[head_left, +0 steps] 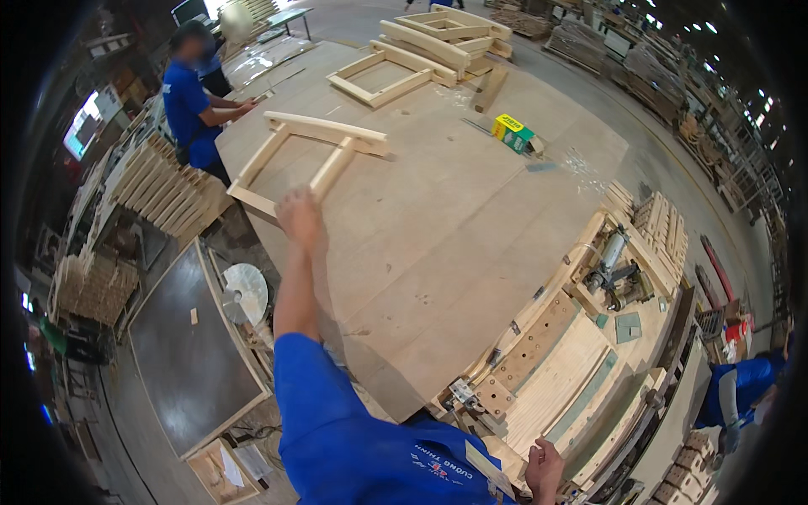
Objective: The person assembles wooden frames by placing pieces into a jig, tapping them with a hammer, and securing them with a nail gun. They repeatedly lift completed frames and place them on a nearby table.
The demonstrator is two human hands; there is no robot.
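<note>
My left hand (pixel 299 217) reaches far forward over the large table, its fingers closed on the near corner of a pale wooden frame (pixel 332 168). This frame lies flat near the table's left edge, and one of its rails runs on past the corners. Low on the right, close to my body, my right hand (pixel 545 467) hovers beside a wooden clamping jig (pixel 547 337). Its fingers are loosely bent and apart, and nothing shows in them. A light wooden board (pixel 551 383) lies in the jig, next to a metal air cylinder (pixel 613 251).
More wooden frames (pixel 446 42) are piled at the table's far end. A yellow and green box (pixel 513 133) stands on the table (pixel 438 227). A person in blue (pixel 187 105) works at the far left edge. Below left are a dark-topped bench (pixel 189 353) and stacked wood strips (pixel 164 189).
</note>
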